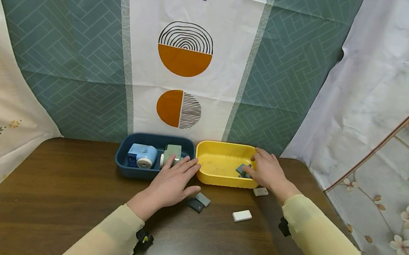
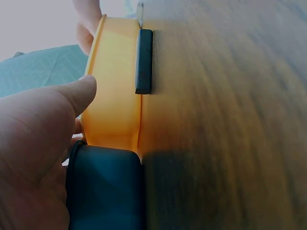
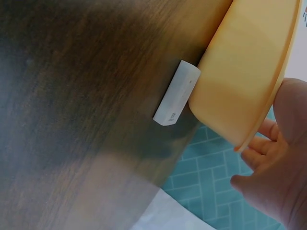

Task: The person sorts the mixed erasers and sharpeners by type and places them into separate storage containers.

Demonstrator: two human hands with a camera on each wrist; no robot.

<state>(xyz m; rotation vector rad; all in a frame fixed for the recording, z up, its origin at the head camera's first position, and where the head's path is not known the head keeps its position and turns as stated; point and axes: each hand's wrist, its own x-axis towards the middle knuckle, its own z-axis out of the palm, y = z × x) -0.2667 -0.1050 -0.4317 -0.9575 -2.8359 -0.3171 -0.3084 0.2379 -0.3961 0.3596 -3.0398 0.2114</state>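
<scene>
My left hand (image 1: 173, 184) lies palm down over the right end of the dark blue tray (image 1: 135, 173), its fingers extended and their tips by the adjoining yellow tray's edge. A light blue toy camera (image 1: 142, 153) and a green one (image 1: 172, 152) sit in the blue tray, the green partly behind the fingers. My right hand (image 1: 270, 174) hangs over the right end of the yellow tray (image 1: 216, 180), fingers spread. Its thumb is near small blue-grey blocks (image 1: 242, 169) inside; whether it touches them is unclear. In the right wrist view, several fingers (image 3: 256, 151) show past the rim.
On the brown table (image 1: 59, 207), a dark block (image 1: 195, 205) and a grey block (image 1: 203, 199) lie beside the left thumb. One white block (image 1: 241, 216) lies in front of the yellow tray, another (image 1: 260, 191) against its right corner. Patterned cloth (image 1: 80, 62) hangs behind.
</scene>
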